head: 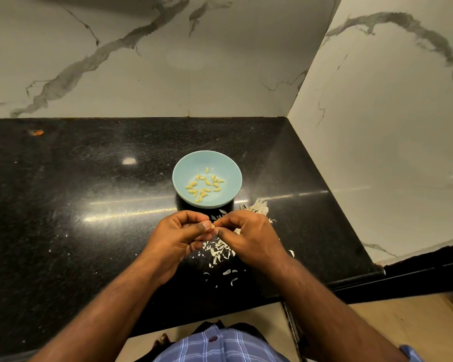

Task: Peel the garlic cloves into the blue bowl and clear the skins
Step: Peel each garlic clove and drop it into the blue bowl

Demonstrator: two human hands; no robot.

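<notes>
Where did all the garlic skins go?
In the head view, the garlic skins lie on the black counter, under and beside the right hand, nearer than the blue bowl.

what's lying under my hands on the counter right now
White garlic skins lie scattered on the black counter beneath the left hand and right hand. The hands cover part of the pile, so anything directly underneath stays hidden.

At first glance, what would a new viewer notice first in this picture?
The blue bowl stands out on the black counter, with peeled yellow cloves scattered inside. Just in front of it, the left hand and right hand pinch one small clove between them, above a heap of white skins.
</notes>
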